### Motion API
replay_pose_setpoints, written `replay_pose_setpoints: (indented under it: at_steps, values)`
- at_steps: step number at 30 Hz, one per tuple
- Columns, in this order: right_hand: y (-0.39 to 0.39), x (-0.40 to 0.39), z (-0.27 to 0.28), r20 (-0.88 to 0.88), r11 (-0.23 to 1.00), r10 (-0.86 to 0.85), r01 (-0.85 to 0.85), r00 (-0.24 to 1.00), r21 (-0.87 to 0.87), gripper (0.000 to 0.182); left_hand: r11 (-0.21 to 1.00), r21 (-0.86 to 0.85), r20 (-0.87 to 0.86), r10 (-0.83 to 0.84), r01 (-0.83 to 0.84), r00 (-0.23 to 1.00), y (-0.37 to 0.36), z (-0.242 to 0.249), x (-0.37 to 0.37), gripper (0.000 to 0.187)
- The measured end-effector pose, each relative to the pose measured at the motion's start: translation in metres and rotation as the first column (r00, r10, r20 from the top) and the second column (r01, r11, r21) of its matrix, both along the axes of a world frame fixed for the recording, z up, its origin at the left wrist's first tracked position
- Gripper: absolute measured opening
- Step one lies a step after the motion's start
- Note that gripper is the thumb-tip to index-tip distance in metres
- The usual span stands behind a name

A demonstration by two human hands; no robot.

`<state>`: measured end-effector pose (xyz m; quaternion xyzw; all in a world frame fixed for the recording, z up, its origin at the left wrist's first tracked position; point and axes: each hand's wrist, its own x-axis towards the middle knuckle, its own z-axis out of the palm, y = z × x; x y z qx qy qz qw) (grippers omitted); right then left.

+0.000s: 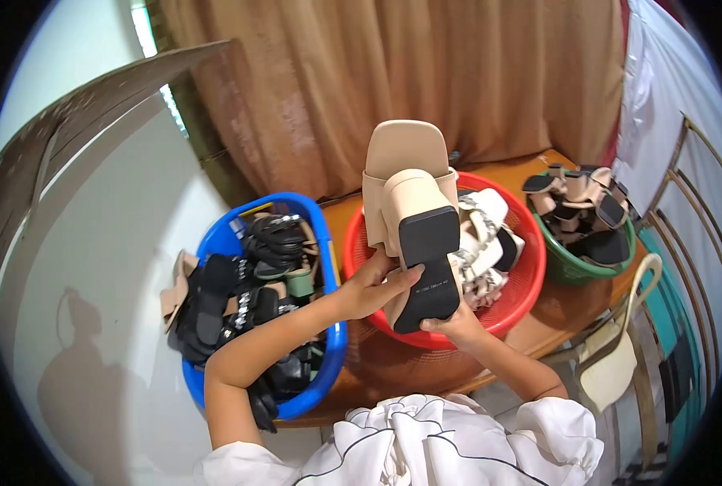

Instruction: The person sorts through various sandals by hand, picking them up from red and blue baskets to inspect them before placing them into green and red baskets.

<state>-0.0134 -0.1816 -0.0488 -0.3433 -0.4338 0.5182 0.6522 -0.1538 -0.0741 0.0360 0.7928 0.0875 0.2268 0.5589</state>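
Note:
My left hand [373,290] is closed around the side of beige block-heeled sandals [414,198], with its thumb on the black, printed sole. My right hand [461,326] grips their lower right edge. They look like two sandals laid together, though the overlap hides part of the shape. A beige heel with a black tip faces me, and a square-ended beige piece rises behind it. Directly beneath the sandals is a red basket [531,279] of white sandals [484,231].
To the left stands a blue basket [334,356] full of black sandals [211,296]. A green basket [576,271] of beige sandals [584,194] sits to the right. All rest on a wooden table [377,373], with a brown curtain [393,73] behind and a chair [608,381] at right.

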Motion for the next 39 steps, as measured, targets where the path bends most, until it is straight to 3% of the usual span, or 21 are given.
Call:
replay_pose_setpoints:
  at_steps: [2, 5, 6, 9, 10, 13, 14, 18, 21, 22, 23, 26, 29, 31, 33, 36, 39]
  values:
    - [-0.015, 0.021, 0.004, 0.016, 0.995, -0.091, 0.092, 0.996, -0.031, 0.069, 0.997, -0.022, -0.049, -0.079, 0.078, 0.996, -0.002, 0.0, 0.027, 0.034]
    - [-0.031, 0.061, -0.003, 0.221, 0.946, -0.321, 0.3, 0.921, 0.122, 0.082, 0.986, -0.039, -0.051, -0.162, 0.16, 0.985, -0.004, -0.009, 0.071, 0.033]
    - [-0.038, 0.075, 0.001, 0.376, 0.883, -0.469, 0.418, 0.799, 0.214, 0.091, 0.98, -0.072, -0.052, -0.191, 0.187, 0.98, -0.008, -0.006, 0.084, 0.034]
    - [-0.064, 0.117, 0.013, 0.6, 0.874, -0.483, 0.391, 0.637, 0.288, 0.091, 0.977, -0.17, -0.048, -0.14, 0.13, 0.989, -0.024, -0.012, 0.121, 0.035]
    - [-0.073, 0.126, 0.018, 0.609, 0.875, -0.484, 0.366, 0.629, 0.317, 0.088, 0.956, -0.234, 0.023, -0.174, 0.175, 0.984, -0.033, -0.012, 0.132, 0.036]
    - [-0.096, 0.138, 0.018, 0.352, 0.894, -0.44, 0.438, 0.826, 0.088, 0.083, 0.944, -0.299, -0.067, -0.166, 0.139, 0.984, -0.049, -0.012, 0.163, 0.036]
    - [-0.102, 0.144, 0.021, 0.378, 0.87, -0.482, 0.481, 0.79, 0.105, 0.087, 0.922, -0.346, -0.078, -0.213, 0.174, 0.974, -0.048, -0.019, 0.176, 0.037]
    - [-0.113, 0.169, 0.01, 0.334, 0.816, -0.576, 0.547, 0.746, 0.186, 0.097, 0.874, -0.473, -0.03, -0.144, 0.113, 0.989, -0.071, -0.024, 0.212, 0.036]
    - [-0.12, 0.188, 0.001, 0.261, 0.78, -0.626, 0.588, 0.735, 0.215, 0.103, 0.907, -0.354, -0.161, -0.301, 0.229, 0.94, -0.065, -0.027, 0.245, 0.035]
    - [-0.123, 0.192, -0.002, 0.213, 0.779, -0.627, 0.591, 0.75, 0.21, 0.103, 0.876, -0.377, -0.158, -0.38, 0.299, 0.911, -0.064, -0.028, 0.258, 0.036]
    - [-0.126, 0.198, -0.003, 0.165, 0.779, -0.625, 0.593, 0.763, 0.206, 0.104, 0.885, -0.285, -0.155, -0.422, 0.368, 0.894, -0.063, -0.031, 0.272, 0.036]
    - [-0.133, 0.22, 0.013, -0.062, 0.703, -0.672, 0.663, 0.738, 0.257, 0.102, 0.923, -0.141, -0.172, -0.38, 0.359, 0.909, -0.075, -0.015, 0.306, 0.037]
    - [-0.133, 0.259, 0.022, -0.056, 0.529, -0.82, 0.791, 0.57, 0.309, 0.086, 0.905, 0.262, -0.005, -0.346, 0.335, 0.938, -0.077, -0.024, 0.339, 0.041]
    - [-0.13, 0.292, 0.027, -0.116, 0.442, -0.873, 0.87, 0.473, 0.218, 0.076, 0.887, 0.292, 0.06, -0.39, 0.357, 0.919, -0.081, -0.024, 0.358, 0.041]
    - [-0.128, 0.328, 0.042, -0.199, 0.445, -0.863, 0.885, 0.464, 0.134, 0.066, 0.883, 0.344, 0.029, -0.351, 0.321, 0.936, -0.084, -0.029, 0.372, 0.043]
    - [-0.121, 0.381, 0.051, -0.232, 0.451, -0.844, 0.874, 0.483, 0.178, 0.055, 0.871, 0.378, 0.008, -0.342, 0.313, 0.94, -0.091, -0.032, 0.389, 0.045]
    - [-0.105, 0.422, 0.044, -0.126, 0.349, -0.922, 0.926, 0.367, 0.141, 0.046, 0.887, 0.36, 0.011, -0.316, 0.291, 0.949, -0.093, -0.039, 0.407, 0.048]
